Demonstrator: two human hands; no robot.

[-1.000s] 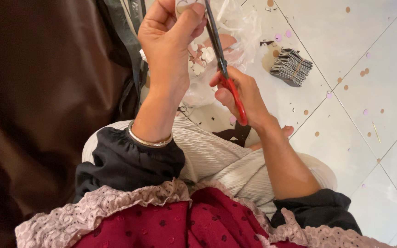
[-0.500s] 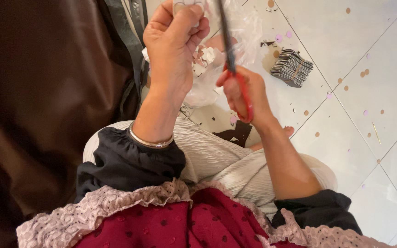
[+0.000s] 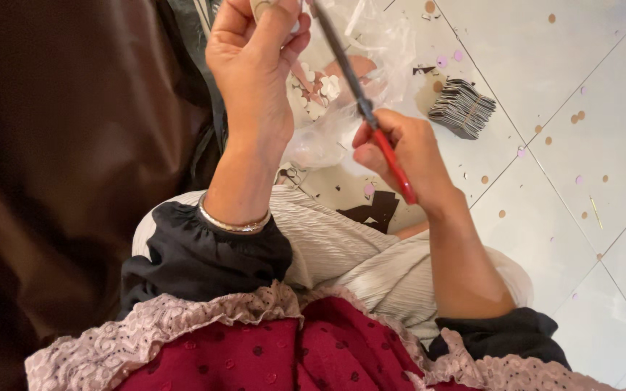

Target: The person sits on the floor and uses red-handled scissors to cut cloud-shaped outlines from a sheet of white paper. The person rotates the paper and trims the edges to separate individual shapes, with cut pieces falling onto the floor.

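From the head camera, little has shifted since half a second ago: the scissors (image 3: 360, 108) now lean more steeply, blades up toward the top edge. The right hand (image 3: 403, 156) has its fingers wrapped tight round the red handles. The left hand (image 3: 255, 69) pinches a small pale piece (image 3: 262, 7) above the clear plastic bag (image 3: 349, 87) on the tiled floor (image 3: 581, 166).

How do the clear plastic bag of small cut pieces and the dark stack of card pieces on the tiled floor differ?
The clear plastic bag is see-through, crumpled and loose, holding pale scattered pieces; the dark stack of card pieces is opaque, grey-black and neatly layered. The bag lies behind the hands, partly hidden; the stack lies apart, fully visible. Both sit on the white tiled floor.
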